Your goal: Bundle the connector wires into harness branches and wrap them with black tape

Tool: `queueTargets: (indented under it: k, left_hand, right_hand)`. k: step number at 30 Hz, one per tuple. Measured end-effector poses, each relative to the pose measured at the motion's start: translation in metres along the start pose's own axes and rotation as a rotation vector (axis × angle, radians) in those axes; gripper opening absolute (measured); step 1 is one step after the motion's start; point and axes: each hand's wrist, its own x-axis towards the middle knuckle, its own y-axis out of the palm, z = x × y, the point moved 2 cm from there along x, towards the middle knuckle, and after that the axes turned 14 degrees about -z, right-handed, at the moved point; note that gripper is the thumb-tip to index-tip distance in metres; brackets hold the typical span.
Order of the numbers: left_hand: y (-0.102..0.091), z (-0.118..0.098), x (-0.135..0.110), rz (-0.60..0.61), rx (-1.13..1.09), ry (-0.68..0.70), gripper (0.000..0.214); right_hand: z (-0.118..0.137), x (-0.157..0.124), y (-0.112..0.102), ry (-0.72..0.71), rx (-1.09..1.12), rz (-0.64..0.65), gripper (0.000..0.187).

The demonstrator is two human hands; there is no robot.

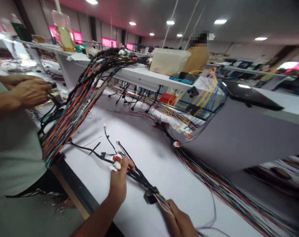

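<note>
The person's left hand [119, 183] curls narrowly around a black taped wire branch [139, 176], its fingers [123, 163] pressed against small white and red plastic connectors [116, 161]. The right hand [182, 221], cut off by the lower edge of the view, closes on a thin bundle of multicoloured insulated wires [164, 204] just past a square black plastic clip [150, 196]. This harness lies across a long white-topped workbench [144, 171], its fine strands fanning toward the bench's far right end. Beyond the bench's near left edge, a co-worker's hands [31, 92] grip a thick orange-and-black wire loom [75, 108] arching above the surface. A hard pull could tear thin wires from the rigid connectors, and the slick, loose strands could snag on the neighbouring loom and tangle.
</note>
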Motion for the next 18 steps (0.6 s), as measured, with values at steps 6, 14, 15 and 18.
queueTargets:
  k: [6,14,15,18]
  left_hand:
    - [-0.024,0.035,-0.021,0.264,0.357,-0.212,0.036]
    - [0.013,0.060,-0.060,0.732,0.089,-0.398,0.039]
    - [0.017,0.058,-0.060,0.725,0.085,-0.371,0.034]
    - [0.019,0.052,-0.051,0.646,0.144,-0.303,0.028]
  right_hand:
    - [0.014,0.012,-0.016,0.133,0.042,0.172,0.033]
    - [0.037,0.018,-0.028,0.203,0.188,0.335,0.015]
    - [0.035,0.018,-0.032,0.214,0.207,0.360,0.014]
    - [0.019,0.012,-0.046,0.226,0.171,0.432,0.020]
